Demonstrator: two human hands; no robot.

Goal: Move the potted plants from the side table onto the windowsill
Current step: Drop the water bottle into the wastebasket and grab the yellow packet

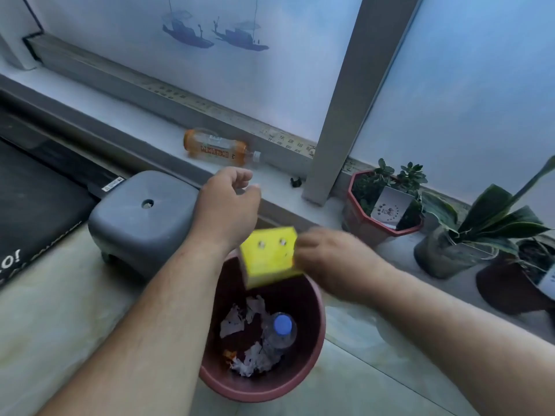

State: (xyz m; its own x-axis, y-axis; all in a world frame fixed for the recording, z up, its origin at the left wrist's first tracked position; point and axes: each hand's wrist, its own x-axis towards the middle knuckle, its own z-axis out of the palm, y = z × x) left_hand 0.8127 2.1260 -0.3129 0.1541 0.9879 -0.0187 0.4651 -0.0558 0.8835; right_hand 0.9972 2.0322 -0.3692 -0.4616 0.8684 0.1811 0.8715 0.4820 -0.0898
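Observation:
Three potted plants stand on the low windowsill (282,187) at the right: a red octagonal pot of small succulents (381,205) with a white card in it, a clear pot with broad dark leaves (456,253), and a dark pot (510,283) at the frame's edge. My right hand (333,259), blurred, holds a yellow box (268,255) above a large reddish pot (309,364) on the floor. My left hand (229,205) hovers over the sill's front edge, fingers loosely curled and holding nothing.
The reddish pot holds crumpled paper and a clear bottle with a blue cap (280,328). A grey plastic stool (141,217) stands left of it. An orange drink bottle (219,148) lies on the sill. A dark treadmill (36,199) fills the left.

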